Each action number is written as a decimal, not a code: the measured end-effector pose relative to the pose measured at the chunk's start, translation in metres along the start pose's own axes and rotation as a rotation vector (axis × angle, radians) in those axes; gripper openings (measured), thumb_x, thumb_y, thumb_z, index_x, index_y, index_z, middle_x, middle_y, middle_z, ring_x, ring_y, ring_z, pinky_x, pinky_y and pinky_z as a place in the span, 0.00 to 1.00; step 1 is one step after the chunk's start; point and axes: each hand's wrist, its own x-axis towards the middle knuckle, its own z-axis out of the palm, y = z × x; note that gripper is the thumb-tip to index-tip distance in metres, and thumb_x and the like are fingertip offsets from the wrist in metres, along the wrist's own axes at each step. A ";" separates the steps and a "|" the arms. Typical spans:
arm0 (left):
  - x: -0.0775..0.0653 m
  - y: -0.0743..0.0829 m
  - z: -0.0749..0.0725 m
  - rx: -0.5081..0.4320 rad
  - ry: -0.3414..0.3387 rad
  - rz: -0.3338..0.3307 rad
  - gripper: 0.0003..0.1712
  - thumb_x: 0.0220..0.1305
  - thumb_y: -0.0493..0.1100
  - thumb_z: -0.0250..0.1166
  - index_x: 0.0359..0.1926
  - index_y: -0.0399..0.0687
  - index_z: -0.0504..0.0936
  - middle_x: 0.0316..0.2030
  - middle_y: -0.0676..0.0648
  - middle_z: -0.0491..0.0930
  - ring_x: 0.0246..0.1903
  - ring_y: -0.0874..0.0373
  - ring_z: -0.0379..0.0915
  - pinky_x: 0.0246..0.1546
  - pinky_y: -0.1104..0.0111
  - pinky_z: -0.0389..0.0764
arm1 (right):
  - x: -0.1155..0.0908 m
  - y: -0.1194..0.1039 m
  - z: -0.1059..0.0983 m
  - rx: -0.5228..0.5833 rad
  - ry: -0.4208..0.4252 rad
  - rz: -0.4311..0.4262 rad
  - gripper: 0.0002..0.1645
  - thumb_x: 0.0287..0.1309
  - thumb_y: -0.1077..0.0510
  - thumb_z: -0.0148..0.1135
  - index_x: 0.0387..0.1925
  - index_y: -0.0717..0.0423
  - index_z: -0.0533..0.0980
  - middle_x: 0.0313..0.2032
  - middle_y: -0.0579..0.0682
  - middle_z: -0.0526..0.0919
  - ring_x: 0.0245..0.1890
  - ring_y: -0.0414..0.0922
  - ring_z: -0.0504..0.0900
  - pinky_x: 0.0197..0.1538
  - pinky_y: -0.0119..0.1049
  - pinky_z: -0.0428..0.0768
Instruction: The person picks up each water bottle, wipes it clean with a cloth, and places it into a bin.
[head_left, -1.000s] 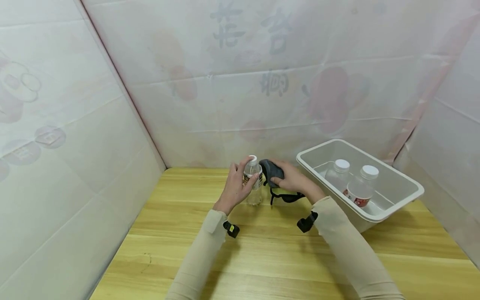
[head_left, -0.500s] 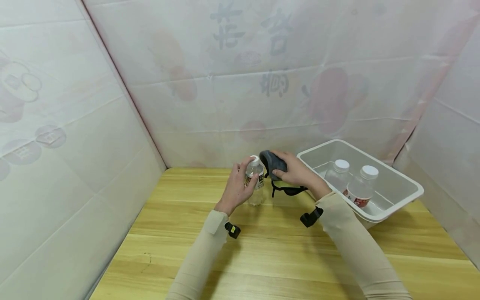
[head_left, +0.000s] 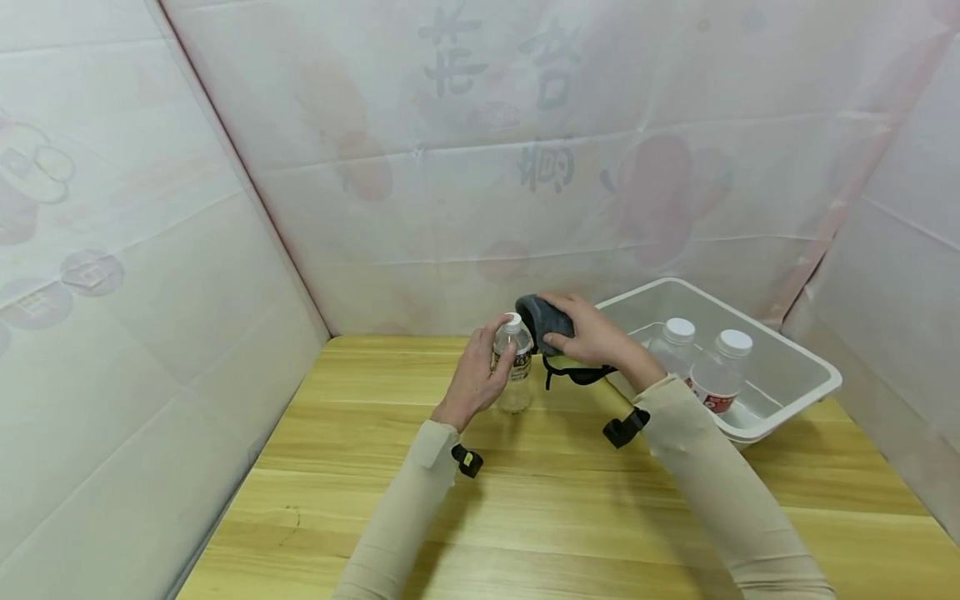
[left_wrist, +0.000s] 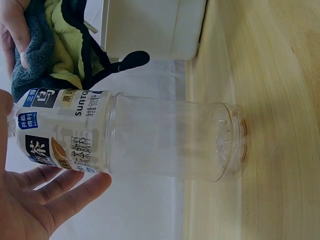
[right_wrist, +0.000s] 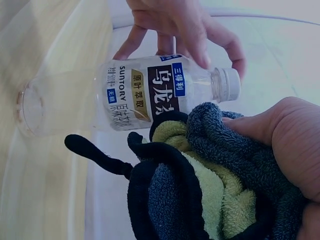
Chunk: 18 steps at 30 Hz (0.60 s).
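Observation:
A clear plastic bottle (head_left: 516, 393) stands upright on the wooden table, with a white cap (right_wrist: 230, 84) and a printed label (left_wrist: 60, 130). My left hand (head_left: 477, 375) holds it near the top, one finger over the cap and the thumb at the label. To its right, my right hand (head_left: 596, 337) grips a folded towel (head_left: 551, 325) above the table, close beside the bottle's upper part. Blue-grey and yellow-green plush shows on the towel (right_wrist: 225, 195), along with black edging and a dangling black loop (left_wrist: 134, 61). The bottle looks empty of liquid.
At the right stands a light grey plastic bin (head_left: 645, 310), partly behind my right forearm. Inside it are two white-capped bottles (head_left: 677, 348), one with a red label (head_left: 718, 402). Fabric walls with printed figures (head_left: 450, 217) enclose the table's back and sides.
My right hand has raised the towel a little, bringing its folded end nearer the bottle cap. The bottle and left hand have shifted slightly to the right.

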 end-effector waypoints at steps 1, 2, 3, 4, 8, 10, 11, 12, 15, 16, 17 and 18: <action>0.000 0.000 0.000 0.004 0.001 0.005 0.27 0.68 0.55 0.41 0.66 0.73 0.48 0.38 0.50 0.69 0.29 0.62 0.61 0.28 0.72 0.66 | 0.001 -0.001 0.000 0.001 -0.004 -0.004 0.39 0.57 0.52 0.58 0.68 0.43 0.53 0.61 0.61 0.61 0.52 0.56 0.70 0.49 0.52 0.72; 0.001 0.000 0.000 0.008 0.001 0.009 0.26 0.68 0.55 0.41 0.66 0.73 0.48 0.38 0.50 0.69 0.29 0.62 0.61 0.28 0.72 0.66 | 0.001 -0.001 0.000 0.002 -0.008 -0.009 0.39 0.57 0.52 0.58 0.68 0.43 0.53 0.62 0.60 0.61 0.53 0.56 0.70 0.50 0.52 0.72; 0.001 0.000 0.000 0.012 0.002 0.014 0.26 0.68 0.55 0.41 0.66 0.72 0.48 0.37 0.51 0.69 0.29 0.62 0.61 0.29 0.72 0.65 | 0.002 -0.002 0.000 0.003 -0.011 -0.014 0.39 0.57 0.52 0.58 0.68 0.43 0.53 0.62 0.60 0.61 0.54 0.56 0.69 0.50 0.52 0.72; 0.001 0.000 0.000 0.015 0.002 0.018 0.26 0.69 0.55 0.41 0.66 0.72 0.48 0.36 0.51 0.69 0.29 0.62 0.61 0.29 0.72 0.65 | 0.002 -0.003 0.000 0.004 -0.015 -0.019 0.39 0.57 0.52 0.58 0.67 0.43 0.53 0.62 0.60 0.61 0.54 0.56 0.69 0.50 0.52 0.71; 0.001 0.001 0.000 0.019 -0.003 0.023 0.26 0.69 0.53 0.42 0.66 0.71 0.48 0.36 0.51 0.68 0.29 0.62 0.61 0.30 0.71 0.65 | 0.003 -0.005 0.001 0.002 -0.037 -0.031 0.38 0.57 0.51 0.57 0.67 0.41 0.53 0.62 0.59 0.62 0.55 0.55 0.69 0.51 0.52 0.71; 0.001 0.000 0.000 0.021 -0.004 0.023 0.26 0.69 0.53 0.42 0.66 0.71 0.48 0.36 0.51 0.68 0.30 0.62 0.61 0.30 0.71 0.65 | 0.004 -0.006 0.002 0.007 -0.049 -0.034 0.38 0.57 0.50 0.57 0.67 0.41 0.54 0.61 0.59 0.63 0.54 0.55 0.70 0.51 0.51 0.72; 0.001 0.000 0.000 0.020 -0.005 0.022 0.26 0.69 0.53 0.42 0.66 0.71 0.48 0.36 0.51 0.68 0.30 0.62 0.61 0.30 0.71 0.65 | 0.004 -0.007 0.002 0.008 -0.055 -0.034 0.38 0.57 0.50 0.56 0.67 0.41 0.54 0.61 0.59 0.63 0.53 0.54 0.70 0.51 0.51 0.72; 0.002 0.000 0.000 0.019 -0.005 0.022 0.26 0.69 0.53 0.42 0.66 0.70 0.48 0.36 0.51 0.68 0.30 0.62 0.61 0.31 0.71 0.65 | 0.004 -0.008 0.003 0.009 -0.058 -0.037 0.37 0.58 0.50 0.56 0.67 0.41 0.54 0.60 0.59 0.63 0.53 0.54 0.71 0.50 0.50 0.72; 0.002 0.000 0.000 0.012 -0.011 0.024 0.26 0.69 0.53 0.42 0.66 0.70 0.49 0.37 0.51 0.68 0.31 0.62 0.62 0.31 0.71 0.66 | 0.004 -0.008 0.005 0.011 -0.059 -0.045 0.36 0.58 0.50 0.55 0.67 0.43 0.55 0.59 0.59 0.65 0.52 0.54 0.71 0.50 0.50 0.72; 0.002 0.001 0.000 0.009 -0.016 0.024 0.26 0.69 0.52 0.42 0.66 0.69 0.49 0.37 0.50 0.68 0.31 0.62 0.62 0.31 0.71 0.66 | 0.005 -0.008 0.006 0.008 -0.062 -0.045 0.36 0.59 0.50 0.55 0.67 0.43 0.55 0.59 0.59 0.65 0.51 0.53 0.71 0.50 0.49 0.72; 0.002 0.001 0.000 0.006 -0.020 0.024 0.26 0.69 0.52 0.42 0.66 0.69 0.49 0.38 0.50 0.69 0.32 0.61 0.62 0.31 0.71 0.67 | 0.005 -0.008 0.006 0.007 -0.064 -0.044 0.35 0.59 0.49 0.54 0.67 0.43 0.55 0.59 0.59 0.65 0.51 0.53 0.71 0.50 0.48 0.72; 0.002 0.002 0.000 0.005 -0.024 0.024 0.26 0.69 0.52 0.42 0.66 0.69 0.48 0.39 0.50 0.69 0.32 0.61 0.63 0.32 0.71 0.67 | 0.005 -0.008 0.007 0.006 -0.064 -0.049 0.35 0.59 0.49 0.54 0.66 0.43 0.56 0.58 0.59 0.66 0.51 0.52 0.72 0.50 0.48 0.72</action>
